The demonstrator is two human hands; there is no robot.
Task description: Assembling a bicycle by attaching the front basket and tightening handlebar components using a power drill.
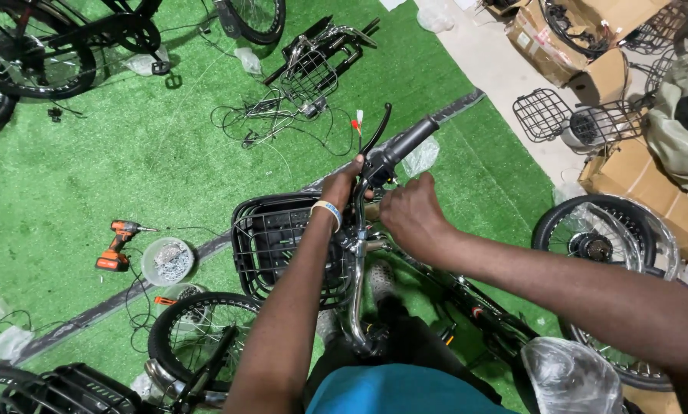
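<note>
- Left hand (342,186) is up at the black rubber-gripped end of the chrome bicycle handlebar (402,143), fingers curled round the bar just below the black brake lever (377,130); a pale wristband (328,212) sits on that wrist.
- Right hand (411,216) is closed in a loose fist just beside the lever clamp. I cannot tell whether the fingers pinch a tool or a bolt; the back of the hand hides them.
- The handlebar rises from the curved chrome stem (356,295), straight over the black wire front basket (271,241).
- Risk one: thin red and white wire ends (357,121) poke up beside the lever. Twist the clamp carelessly and they could get pinched or pulled loose.
- Risk two: if the left hand's hold slackens, the bar could swing and the bike tip toward the spoked wheel (194,337) at lower left.
- Risk three: anything small slipping from the right hand likely drops through the basket mesh or vanishes into the green artificial turf (91,169).
- Risk four: loose black cables (282,123) trail across the turf beyond, near a second wire basket (311,75); easy to snag a foot.
- The orange-and-black cordless drill (116,245) and clear round tub of screws (167,261) lie well apart to the left, a long stretch that could unbalance the bike.
</note>
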